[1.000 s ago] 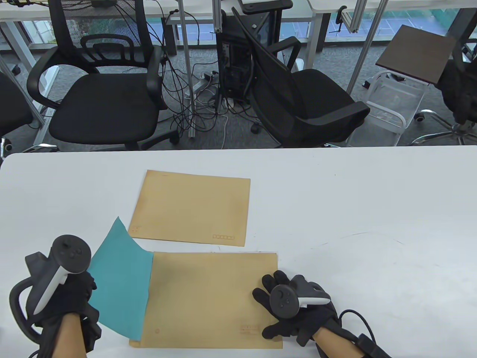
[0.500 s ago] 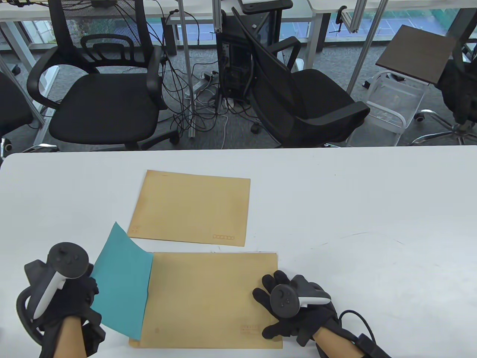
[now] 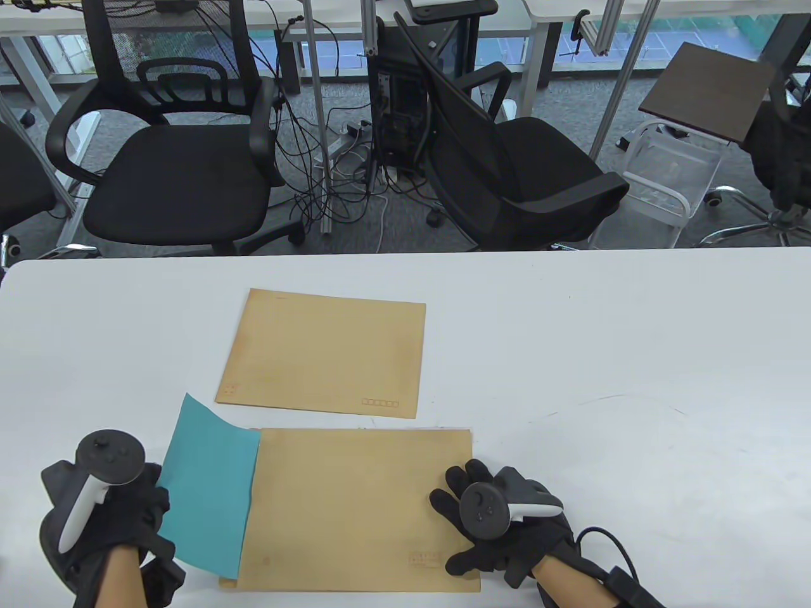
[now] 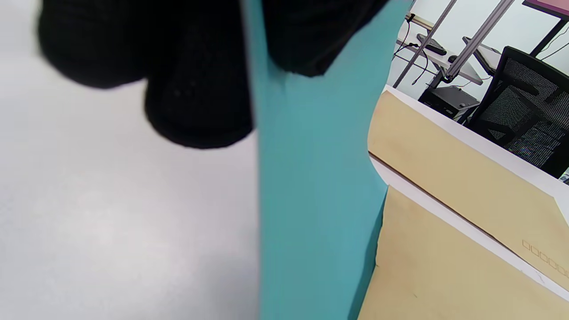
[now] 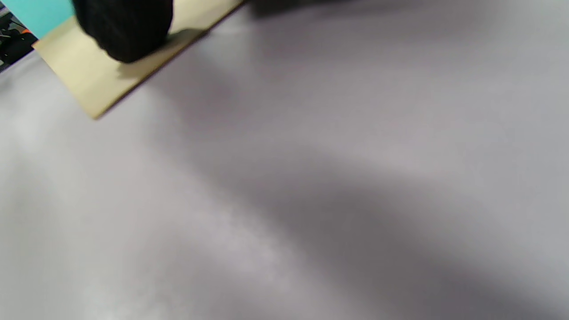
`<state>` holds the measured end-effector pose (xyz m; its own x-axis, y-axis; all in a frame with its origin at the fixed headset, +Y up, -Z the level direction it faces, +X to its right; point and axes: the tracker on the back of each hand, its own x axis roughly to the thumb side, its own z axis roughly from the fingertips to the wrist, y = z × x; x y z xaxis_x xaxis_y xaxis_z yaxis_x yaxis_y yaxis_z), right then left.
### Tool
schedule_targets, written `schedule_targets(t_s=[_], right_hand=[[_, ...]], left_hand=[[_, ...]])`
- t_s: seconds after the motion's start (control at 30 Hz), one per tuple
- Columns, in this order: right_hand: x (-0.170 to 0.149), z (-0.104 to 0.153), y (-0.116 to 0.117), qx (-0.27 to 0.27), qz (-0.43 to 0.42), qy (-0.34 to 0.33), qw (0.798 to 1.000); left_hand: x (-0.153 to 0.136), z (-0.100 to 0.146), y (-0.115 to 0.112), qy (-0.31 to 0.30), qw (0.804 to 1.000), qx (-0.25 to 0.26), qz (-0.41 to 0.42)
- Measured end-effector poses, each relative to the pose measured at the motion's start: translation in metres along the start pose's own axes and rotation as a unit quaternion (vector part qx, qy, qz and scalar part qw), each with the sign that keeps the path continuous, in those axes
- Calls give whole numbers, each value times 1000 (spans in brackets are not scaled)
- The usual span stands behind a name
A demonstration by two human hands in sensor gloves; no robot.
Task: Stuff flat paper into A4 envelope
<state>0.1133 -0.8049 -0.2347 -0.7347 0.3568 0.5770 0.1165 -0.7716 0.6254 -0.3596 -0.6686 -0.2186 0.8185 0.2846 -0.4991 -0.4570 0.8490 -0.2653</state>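
A brown A4 envelope (image 3: pixel 355 506) lies flat near the table's front edge. A teal sheet of paper (image 3: pixel 212 481) sticks out of its left end, partly inside. My left hand (image 3: pixel 142 506) pinches the sheet's left edge and holds it slightly raised; the left wrist view shows the fingers (image 4: pixel 195 89) on both sides of the teal sheet (image 4: pixel 311 186). My right hand (image 3: pixel 475 513) rests flat on the envelope's right end, fingers spread. The right wrist view shows a fingertip (image 5: pixel 124 26) on the envelope (image 5: pixel 89 80).
A second brown envelope (image 3: pixel 323 351) lies flat just behind the first. The white table (image 3: pixel 602 354) stretches to the right. Black office chairs (image 3: pixel 177 164) and cables stand beyond the far edge.
My left hand has moved down and toward me, lowering the teal sheet's raised corner and flattening its curl. The right hand and both envelopes have not moved.
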Motion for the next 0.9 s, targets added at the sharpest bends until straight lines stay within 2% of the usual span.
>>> schedule_targets(t_s=[0.53,0.9], right_hand=[[0,0,0,1,-4,-1,1000],[-1,0,1,1,-5,0,1000]], left_hand=[[-9,-22,-40,-1,999,-40,20],[-15,-32,-58,-11,997,-54,47]])
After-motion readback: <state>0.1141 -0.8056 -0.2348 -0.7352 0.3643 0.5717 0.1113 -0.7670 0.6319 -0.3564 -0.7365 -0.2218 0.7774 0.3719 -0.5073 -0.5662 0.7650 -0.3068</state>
